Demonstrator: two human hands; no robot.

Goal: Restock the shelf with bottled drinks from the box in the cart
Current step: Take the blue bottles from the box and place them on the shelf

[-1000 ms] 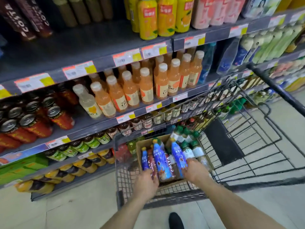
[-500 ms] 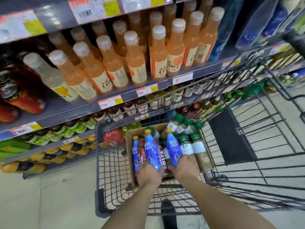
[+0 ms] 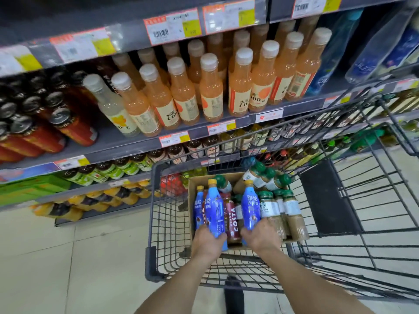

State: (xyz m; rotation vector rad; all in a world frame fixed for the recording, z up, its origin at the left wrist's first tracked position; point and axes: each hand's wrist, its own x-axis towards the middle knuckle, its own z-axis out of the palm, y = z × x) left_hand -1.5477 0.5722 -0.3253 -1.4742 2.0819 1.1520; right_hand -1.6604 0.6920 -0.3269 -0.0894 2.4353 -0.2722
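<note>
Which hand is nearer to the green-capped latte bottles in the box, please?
Right. The right hand, gripping a blue bottle, lies just beside the latte bottles; the left hand is farther left, beyond the red Costa bottle.

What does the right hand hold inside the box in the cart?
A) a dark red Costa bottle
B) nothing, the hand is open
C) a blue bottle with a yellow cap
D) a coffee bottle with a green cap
C: the right hand curls round the lower end of the blue bottle with the yellow cap, while the dark red Costa bottle lies beside it in the box.
</note>
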